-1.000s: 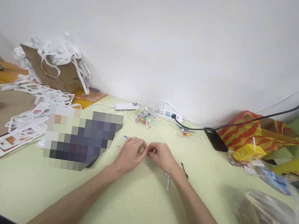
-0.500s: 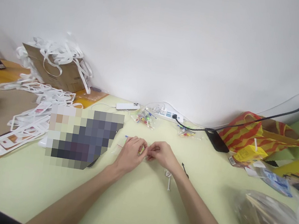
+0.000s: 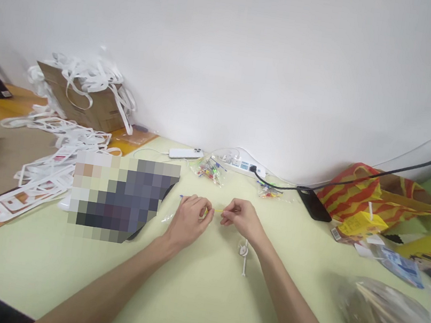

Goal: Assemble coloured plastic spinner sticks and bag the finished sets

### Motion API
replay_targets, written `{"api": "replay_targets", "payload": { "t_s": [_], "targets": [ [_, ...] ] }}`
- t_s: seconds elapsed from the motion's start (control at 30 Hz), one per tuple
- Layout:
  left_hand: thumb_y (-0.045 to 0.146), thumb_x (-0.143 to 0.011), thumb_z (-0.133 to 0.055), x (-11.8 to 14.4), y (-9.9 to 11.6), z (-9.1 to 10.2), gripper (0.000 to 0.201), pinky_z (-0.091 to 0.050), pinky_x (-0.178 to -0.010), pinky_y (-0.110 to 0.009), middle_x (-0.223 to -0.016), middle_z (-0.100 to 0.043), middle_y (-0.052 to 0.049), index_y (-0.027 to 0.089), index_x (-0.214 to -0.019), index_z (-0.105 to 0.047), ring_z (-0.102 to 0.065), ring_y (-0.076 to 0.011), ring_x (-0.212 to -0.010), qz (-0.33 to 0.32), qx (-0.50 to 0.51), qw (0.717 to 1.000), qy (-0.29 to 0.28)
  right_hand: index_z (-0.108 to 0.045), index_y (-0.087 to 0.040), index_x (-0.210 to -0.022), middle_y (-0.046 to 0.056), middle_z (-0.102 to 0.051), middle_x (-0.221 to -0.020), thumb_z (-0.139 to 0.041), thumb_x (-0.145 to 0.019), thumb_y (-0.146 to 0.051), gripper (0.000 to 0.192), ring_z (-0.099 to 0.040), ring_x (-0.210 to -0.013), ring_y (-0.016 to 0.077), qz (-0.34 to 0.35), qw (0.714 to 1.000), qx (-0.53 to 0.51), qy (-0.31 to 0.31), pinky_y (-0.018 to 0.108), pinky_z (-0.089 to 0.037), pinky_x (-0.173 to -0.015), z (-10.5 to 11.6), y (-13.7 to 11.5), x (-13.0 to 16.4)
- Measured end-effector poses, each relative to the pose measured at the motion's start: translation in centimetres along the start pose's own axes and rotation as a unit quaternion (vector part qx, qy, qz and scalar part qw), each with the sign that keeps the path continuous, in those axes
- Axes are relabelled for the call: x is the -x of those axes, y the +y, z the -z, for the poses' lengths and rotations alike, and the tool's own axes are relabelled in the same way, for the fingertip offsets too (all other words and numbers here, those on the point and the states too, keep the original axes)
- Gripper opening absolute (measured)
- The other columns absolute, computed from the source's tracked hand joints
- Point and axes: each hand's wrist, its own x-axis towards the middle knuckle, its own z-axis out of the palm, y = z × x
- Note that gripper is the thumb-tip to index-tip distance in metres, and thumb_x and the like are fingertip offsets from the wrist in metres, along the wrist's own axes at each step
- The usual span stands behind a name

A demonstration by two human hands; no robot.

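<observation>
We hold both hands low over the table [image 3: 195, 299] to steady fine work. Our left hand [image 3: 189, 221] pinches a small yellow-green piece [image 3: 206, 212]; our right hand [image 3: 242, 219] nips the thin yellow wire [image 3: 218, 211] stretched taut between them. Beyond lie bags of coloured parts [image 3: 209, 170] and a power strip [image 3: 242, 164].
</observation>
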Motion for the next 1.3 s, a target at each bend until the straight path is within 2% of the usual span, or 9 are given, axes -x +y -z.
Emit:
{"api": "replay_targets", "payload": {
  "t_s": [0.13, 0.37, 0.5, 0.7, 0.87, 1.0, 1.1, 1.23, 1.3],
  "targets": [
    [0.024, -0.095, -0.048, -0.1, 0.1, 0.1, 0.016, -0.036, -0.079, -0.035, -0.069, -0.052, 0.003, 0.020, -0.081, -0.054, -0.051, -0.0168, -0.070, 0.002, -0.002, 1.000, -0.001, -0.060, -0.017, -0.068, 0.002, -0.068, -0.061, -0.069, -0.070, -0.025, 0.013, -0.071, -0.059, 0.0191, 0.011, 1.000, 0.013, -0.022, 0.029, -0.057, -0.060, -0.3, 0.0, 0.1],
    [0.024, -0.095, -0.049, 0.0, 0.1, 0.2, 0.015, -0.036, -0.079, -0.035, -0.069, -0.052, 0.003, 0.020, -0.081, -0.054, -0.051, -0.0166, -0.070, 0.000, -0.001, 1.000, 0.001, -0.063, -0.017, -0.071, 0.006, -0.073, -0.071, -0.069, -0.070, -0.028, 0.013, -0.069, -0.067, 0.0178, 0.026, 0.998, 0.052, 0.025, 0.027, -0.051, -0.065, 0.3, 0.2, -0.4],
    [0.023, -0.094, -0.049, 0.1, 0.3, 0.1, 0.014, -0.036, -0.079, -0.035, -0.069, -0.053, 0.003, 0.020, -0.083, -0.055, -0.052, -0.0166, -0.071, -0.008, 0.000, 1.000, -0.003, -0.066, -0.016, -0.071, 0.006, -0.074, -0.075, -0.065, -0.072, -0.029, 0.013, -0.067, -0.072, 0.0178, 0.036, 0.995, 0.080, 0.037, 0.026, -0.049, -0.067, -1.4, 0.0, 0.2],
    [0.022, -0.095, -0.049, 0.3, 0.9, 0.1, 0.014, -0.036, -0.079, -0.035, -0.070, -0.054, 0.003, 0.020, -0.083, -0.055, -0.052, -0.0165, -0.072, -0.015, 0.021, 1.000, -0.016, -0.075, -0.016, -0.070, 0.000, -0.066, -0.062, -0.055, -0.071, -0.017, 0.019, -0.052, -0.061, 0.0137, 0.048, 0.985, 0.154, 0.065, 0.024, -0.038, -0.062, -3.8, -0.2, 1.0],
    [0.022, -0.095, -0.047, 0.3, 1.0, 0.1, 0.017, -0.037, -0.079, -0.035, -0.070, -0.053, 0.002, 0.020, -0.079, -0.053, -0.050, -0.0167, -0.071, -0.020, 0.028, 0.999, -0.016, -0.076, -0.015, -0.076, -0.001, -0.066, -0.063, -0.048, -0.071, -0.010, 0.029, -0.054, -0.062, 0.0135, 0.065, 0.982, 0.178, 0.007, 0.023, -0.038, -0.063, -4.0, -0.7, 1.2],
    [0.024, -0.095, -0.048, 0.2, 0.5, 0.1, 0.014, -0.038, -0.080, -0.036, -0.070, -0.053, 0.002, 0.021, -0.083, -0.055, -0.051, -0.0173, -0.072, -0.011, 0.021, 1.000, -0.008, -0.075, -0.015, -0.093, 0.002, -0.074, -0.083, -0.048, -0.081, -0.016, 0.029, -0.064, -0.077, 0.0169, 0.075, 0.980, 0.164, -0.081, 0.024, -0.045, -0.071, -2.4, -2.4, 1.2],
    [0.026, -0.096, -0.047, 0.1, 0.2, 0.0, 0.015, -0.038, -0.080, -0.036, -0.069, -0.052, 0.002, 0.021, -0.083, -0.055, -0.051, -0.0171, -0.071, -0.007, 0.010, 1.000, -0.006, -0.069, -0.015, -0.111, 0.006, -0.076, -0.091, -0.050, -0.086, -0.022, 0.032, -0.065, -0.077, 0.0157, 0.039, 0.977, 0.191, -0.083, 0.023, -0.047, -0.070, 0.3, -4.3, 1.6],
    [0.023, -0.095, -0.047, 0.1, 0.1, 0.0, 0.015, -0.037, -0.080, -0.035, -0.069, -0.050, 0.003, 0.021, -0.081, -0.052, -0.051, -0.0161, -0.070, 0.005, 0.003, 1.000, -0.003, -0.065, -0.015, -0.065, 0.005, -0.066, -0.060, -0.063, -0.080, -0.031, 0.022, -0.055, -0.053, 0.0144, -0.015, 0.952, 0.303, -0.048, 0.025, -0.036, -0.052, 4.0, -7.1, 3.5],
    [0.022, -0.094, -0.048, 0.1, 0.1, 0.0, 0.015, -0.037, -0.080, -0.035, -0.069, -0.050, 0.003, 0.021, -0.080, -0.052, -0.051, -0.0159, -0.070, 0.006, 0.006, 1.000, -0.003, -0.060, -0.017, -0.056, 0.004, -0.064, -0.056, -0.069, -0.074, -0.037, 0.028, -0.051, -0.048, 0.0135, -0.109, 0.891, 0.434, -0.080, 0.026, -0.032, -0.048, 4.6, -8.3, 4.5]
  ]
}}
